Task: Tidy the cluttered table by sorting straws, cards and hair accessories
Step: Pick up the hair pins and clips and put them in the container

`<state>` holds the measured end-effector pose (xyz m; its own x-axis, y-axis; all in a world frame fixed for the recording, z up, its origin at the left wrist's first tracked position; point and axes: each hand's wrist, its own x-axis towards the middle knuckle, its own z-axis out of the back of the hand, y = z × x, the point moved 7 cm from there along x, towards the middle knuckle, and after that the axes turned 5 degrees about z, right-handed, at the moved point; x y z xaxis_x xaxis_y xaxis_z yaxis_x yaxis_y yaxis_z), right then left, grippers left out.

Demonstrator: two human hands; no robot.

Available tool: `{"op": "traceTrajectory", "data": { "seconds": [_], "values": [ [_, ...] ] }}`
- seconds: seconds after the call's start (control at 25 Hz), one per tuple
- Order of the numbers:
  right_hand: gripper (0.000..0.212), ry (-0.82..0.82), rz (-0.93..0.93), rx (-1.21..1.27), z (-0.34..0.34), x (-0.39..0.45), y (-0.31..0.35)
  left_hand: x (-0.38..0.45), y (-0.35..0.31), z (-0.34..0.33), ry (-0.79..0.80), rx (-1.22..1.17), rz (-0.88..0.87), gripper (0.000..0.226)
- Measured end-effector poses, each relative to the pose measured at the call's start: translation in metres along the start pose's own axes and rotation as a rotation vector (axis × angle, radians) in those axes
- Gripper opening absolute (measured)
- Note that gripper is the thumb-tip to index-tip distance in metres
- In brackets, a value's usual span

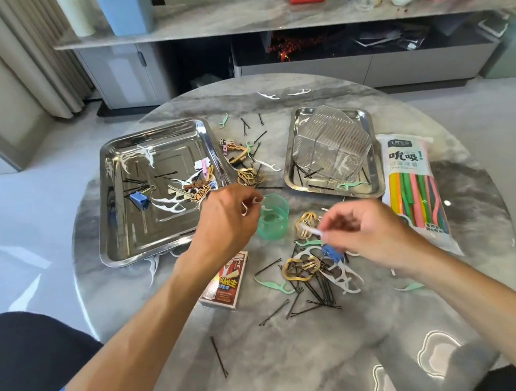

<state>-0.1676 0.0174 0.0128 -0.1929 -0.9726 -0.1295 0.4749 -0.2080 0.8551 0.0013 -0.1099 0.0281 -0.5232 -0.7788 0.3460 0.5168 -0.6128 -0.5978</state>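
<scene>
My left hand (226, 219) pinches a white floss pick (249, 204) just left of the green cup (273, 217). To the right of the cup, my right hand (361, 234) pinches a small white clip (311, 230) above a heap of gold hair clips (301, 268), black bobby pins (312, 295) and floss picks. The pack of coloured straws (415, 190) lies at the right. A card box (224, 281) lies between my forearms. The left steel tray (158, 190) holds picks, pins, clips and a blue binder clip.
The right steel tray (369, 144) carries a clear ribbed plastic lid (332, 141) and a few pins. More clips and pins lie between the trays. A lone bobby pin (219, 356) lies near the table's front edge. A marble shelf stands behind the round table.
</scene>
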Motion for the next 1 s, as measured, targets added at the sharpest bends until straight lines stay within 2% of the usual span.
{"op": "traceTrajectory", "data": {
  "seconds": [0.08,0.16,0.28,0.36,0.44,0.52,0.56,0.64,0.72,0.8,0.88,1.0],
  "values": [
    [0.013,-0.167,-0.05,0.251,0.006,0.023,0.012,0.001,0.0,-0.005,0.037,0.017,0.011,0.008],
    [0.012,-0.268,-0.117,0.259,-0.003,0.043,0.018,-0.002,0.004,-0.01,0.095,0.014,0.05,0.009],
    [0.003,-0.225,-0.219,0.275,-0.027,0.064,0.022,-0.004,0.005,-0.01,0.167,-0.009,0.078,0.018],
    [0.005,-0.168,-0.212,0.252,-0.028,0.067,0.024,-0.003,-0.002,-0.001,0.157,-0.006,0.054,0.022],
    [0.005,-0.153,-0.093,0.024,-0.011,0.056,0.023,-0.009,-0.017,0.004,0.174,0.009,-0.058,0.016],
    [0.011,-0.068,-0.017,-0.442,0.004,0.032,0.011,-0.031,-0.027,-0.013,0.367,0.11,-0.183,0.012],
    [0.015,0.012,-0.041,-0.63,0.004,0.017,-0.001,-0.046,-0.028,-0.027,0.501,0.207,-0.211,0.015],
    [0.033,0.13,-0.143,-0.836,-0.002,-0.007,-0.029,-0.07,-0.017,-0.052,0.679,0.402,-0.203,0.025],
    [0.043,0.135,-0.162,-0.9,-0.014,-0.02,-0.044,-0.077,-0.007,-0.063,0.724,0.436,-0.171,0.031],
    [0.035,0.089,-0.131,-0.85,-0.022,-0.02,-0.048,-0.073,-0.004,-0.064,0.733,0.409,-0.16,0.027],
    [0.023,0.069,-0.179,-0.725,-0.022,-0.018,-0.055,-0.073,-0.003,-0.064,0.742,0.396,-0.188,0.017],
    [0.023,0.111,-0.267,-0.646,-0.018,-0.012,-0.062,-0.078,-0.003,-0.06,0.719,0.393,-0.221,0.02]
  ]
}}
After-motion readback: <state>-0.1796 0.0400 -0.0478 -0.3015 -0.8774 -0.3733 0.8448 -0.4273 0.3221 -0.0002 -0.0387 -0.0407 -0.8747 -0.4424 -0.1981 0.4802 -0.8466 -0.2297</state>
